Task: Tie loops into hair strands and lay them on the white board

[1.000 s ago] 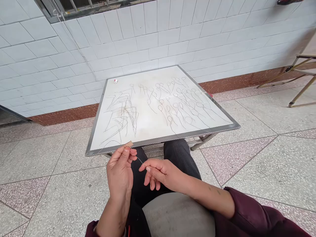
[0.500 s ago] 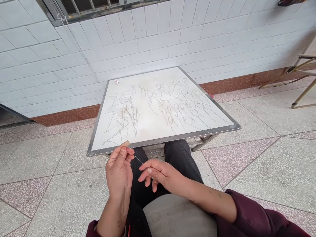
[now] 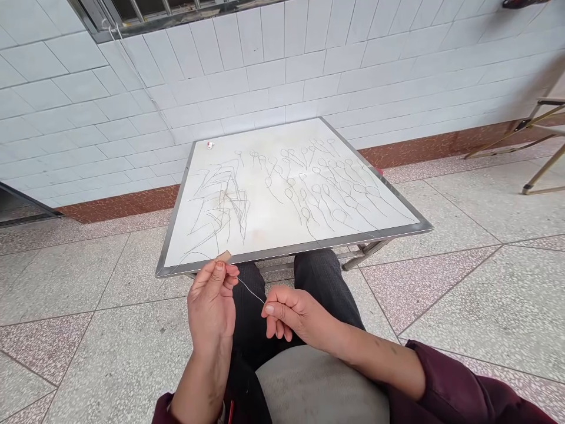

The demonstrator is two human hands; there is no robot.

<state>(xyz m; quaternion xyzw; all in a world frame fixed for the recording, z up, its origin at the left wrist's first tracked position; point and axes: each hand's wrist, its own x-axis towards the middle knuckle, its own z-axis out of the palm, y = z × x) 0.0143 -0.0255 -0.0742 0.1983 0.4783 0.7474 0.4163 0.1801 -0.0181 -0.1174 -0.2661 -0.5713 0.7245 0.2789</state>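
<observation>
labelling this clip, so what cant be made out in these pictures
- Wire, right end: head view, hidden by right hand.
- Tan piece, lower part: head view, covered by left hand.
- Red-and-white item, identity: head view, too small.
- Metal-legged furniture: head view, cut off by right edge.
- Barred window: head view, cut off by top edge.

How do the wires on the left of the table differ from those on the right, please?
The left wires are bent, without clear loops, while most right wires have a rounded loop at one end. The left wires overlap in a tangle; the right wires are more spread out. Both groups are thin and lie on the white tabletop.
</observation>
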